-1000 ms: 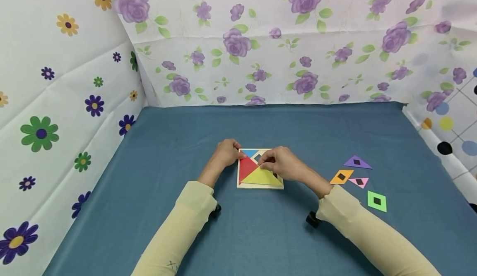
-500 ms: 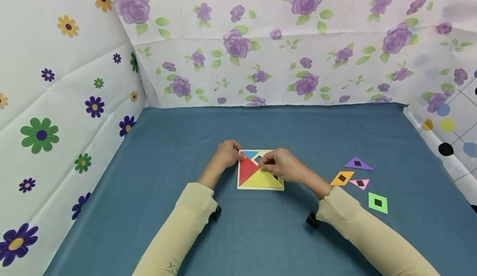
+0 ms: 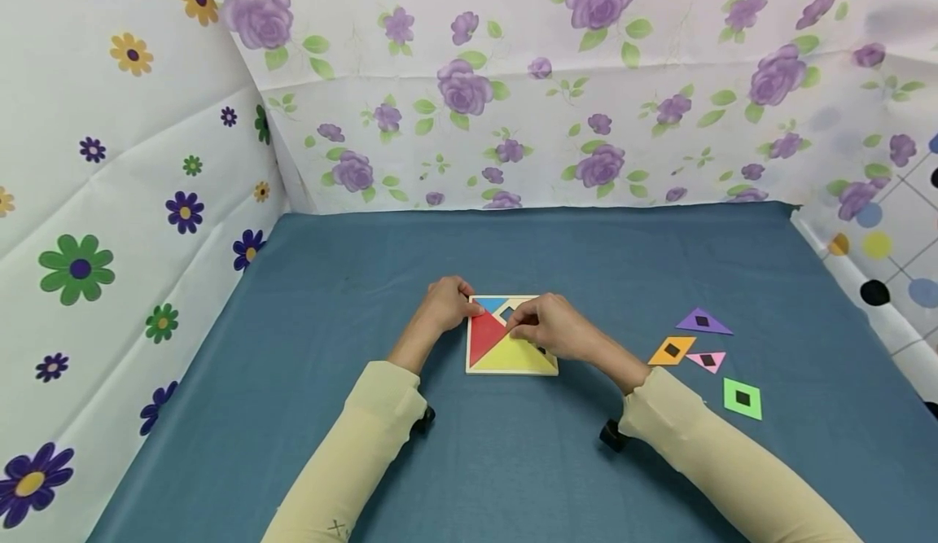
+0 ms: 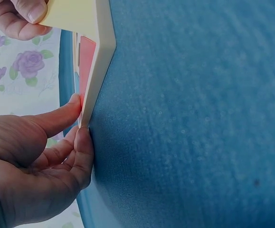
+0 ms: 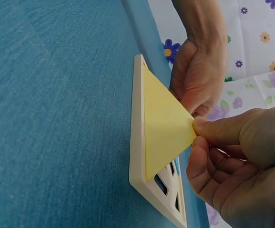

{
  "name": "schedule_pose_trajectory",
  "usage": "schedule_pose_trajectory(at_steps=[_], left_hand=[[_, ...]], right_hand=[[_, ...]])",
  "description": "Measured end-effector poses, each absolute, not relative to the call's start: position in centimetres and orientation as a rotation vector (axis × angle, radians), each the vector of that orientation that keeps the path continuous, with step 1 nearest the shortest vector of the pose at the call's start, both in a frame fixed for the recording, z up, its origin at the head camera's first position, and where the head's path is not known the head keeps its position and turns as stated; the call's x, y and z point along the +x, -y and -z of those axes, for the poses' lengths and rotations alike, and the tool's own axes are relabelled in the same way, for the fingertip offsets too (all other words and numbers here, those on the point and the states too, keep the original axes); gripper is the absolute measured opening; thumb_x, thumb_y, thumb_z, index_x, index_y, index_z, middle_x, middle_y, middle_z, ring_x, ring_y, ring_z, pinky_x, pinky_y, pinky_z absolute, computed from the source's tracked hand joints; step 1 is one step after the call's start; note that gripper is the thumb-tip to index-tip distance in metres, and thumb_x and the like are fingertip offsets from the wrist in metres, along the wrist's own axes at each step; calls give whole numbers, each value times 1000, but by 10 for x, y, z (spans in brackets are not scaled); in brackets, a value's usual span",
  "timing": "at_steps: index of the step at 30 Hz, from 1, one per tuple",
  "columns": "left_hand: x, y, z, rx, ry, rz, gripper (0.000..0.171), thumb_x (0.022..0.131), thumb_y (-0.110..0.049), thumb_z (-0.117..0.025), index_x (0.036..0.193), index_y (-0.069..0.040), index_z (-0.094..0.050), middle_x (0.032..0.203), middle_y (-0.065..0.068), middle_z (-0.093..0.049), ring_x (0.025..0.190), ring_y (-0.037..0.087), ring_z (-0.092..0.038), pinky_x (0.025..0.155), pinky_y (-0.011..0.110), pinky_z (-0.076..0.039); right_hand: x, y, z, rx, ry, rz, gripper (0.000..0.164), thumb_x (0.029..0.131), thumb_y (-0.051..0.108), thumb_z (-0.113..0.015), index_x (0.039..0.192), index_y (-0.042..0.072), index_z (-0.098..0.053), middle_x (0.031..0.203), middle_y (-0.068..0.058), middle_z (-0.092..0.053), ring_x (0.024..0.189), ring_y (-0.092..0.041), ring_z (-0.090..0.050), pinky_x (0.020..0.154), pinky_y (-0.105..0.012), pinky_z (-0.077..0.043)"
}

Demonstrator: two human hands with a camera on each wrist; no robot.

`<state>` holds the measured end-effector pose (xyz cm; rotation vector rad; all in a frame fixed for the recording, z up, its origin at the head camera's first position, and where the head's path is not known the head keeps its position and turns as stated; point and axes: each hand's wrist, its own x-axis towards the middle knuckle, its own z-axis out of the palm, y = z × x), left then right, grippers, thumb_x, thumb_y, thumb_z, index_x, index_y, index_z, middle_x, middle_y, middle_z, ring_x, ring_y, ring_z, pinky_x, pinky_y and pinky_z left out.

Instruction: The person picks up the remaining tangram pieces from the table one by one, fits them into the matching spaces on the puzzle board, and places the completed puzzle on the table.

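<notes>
Yellow triangle [image 3: 511,356]: over the near half of the wooden tray [image 5: 137,142]; long edge along the near rim, apex tilted up off the tray floor, as we see in the right wrist view.
Right hand [image 3: 550,325]: thumb and index pinch the yellow triangle's apex above the tray's middle; other fingers curled in.
Left hand [image 3: 443,303]: at the tray's left rim, near the far corner; thumb on top, fingertips against the outer side, so we count it as pinching the rim.
Red triangle [image 3: 484,337]: inside the tray, along its left rim.
Blue triangle [image 3: 491,304]: inside, along the far rim, towards the left corner.
Tray cut-outs: we see some beside the yellow triangle; its tilt leaves a gap below.
Loose pieces: right of the tray, well apart from it: purple triangle [image 3: 702,321], orange parallelogram [image 3: 672,351], pink triangle [image 3: 707,360], green square [image 3: 742,398].
Blue cloth [image 3: 476,461]: all round the tray; room nearside, between our two forearms.
</notes>
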<state>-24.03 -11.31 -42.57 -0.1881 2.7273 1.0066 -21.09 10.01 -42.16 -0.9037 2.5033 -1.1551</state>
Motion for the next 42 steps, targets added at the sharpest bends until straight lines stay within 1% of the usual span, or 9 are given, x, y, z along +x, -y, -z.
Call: schedule_pose_trajectory(at_steps=[6,15,24,33,38,42], left_hand=[[-240,114,425,-175,-2732,-1005,32,91,-21,-83,115,-4,-70,105,10,-67,107,26,-56,92,39,-51],[-238,113,424,-166,-2736,-1005,32,91,-21,-83,114,-4,-69,103,10,-67,100,25,-59,89,38,-51],[-239,114,425,-164,-2731,-1001,33,90,-21,-83,115,-4,-69,101,10,-65,97,24,-59,86,37,-51],[-240,114,426,-157,-2731,-1011,33,91,-21,-83,115,-4,-69,101,10,-66,97,25,-60,88,38,-51],[-240,114,426,-163,-2726,-1017,33,91,-20,-83,116,-4,-68,101,10,-67,99,25,-60,89,38,-51],[-239,115,425,-150,-2733,-1019,33,91,-20,-82,116,-3,-69,101,10,-67,98,24,-60,88,38,-52]], right_hand=[[-212,-98,423,-896,-2517,1153,9,98,6,-72,97,8,-80,84,1,-73,58,-11,-53,56,-28,-44],[-214,-94,426,-886,-2544,1124,8,97,7,-73,95,9,-80,74,3,-69,54,-10,-48,54,-26,-39],[-214,-92,430,-895,-2582,1093,8,96,6,-74,94,8,-81,85,2,-74,62,-9,-56,57,-27,-44],[-215,-91,432,-873,-2593,1083,8,96,5,-74,93,9,-81,83,3,-74,62,-9,-55,57,-27,-44],[-215,-90,433,-836,-2606,1083,8,96,5,-74,93,9,-81,82,3,-73,62,-9,-57,58,-27,-45],[-215,-89,433,-812,-2616,1085,7,95,5,-75,93,8,-80,80,4,-72,62,-9,-58,58,-28,-46]])
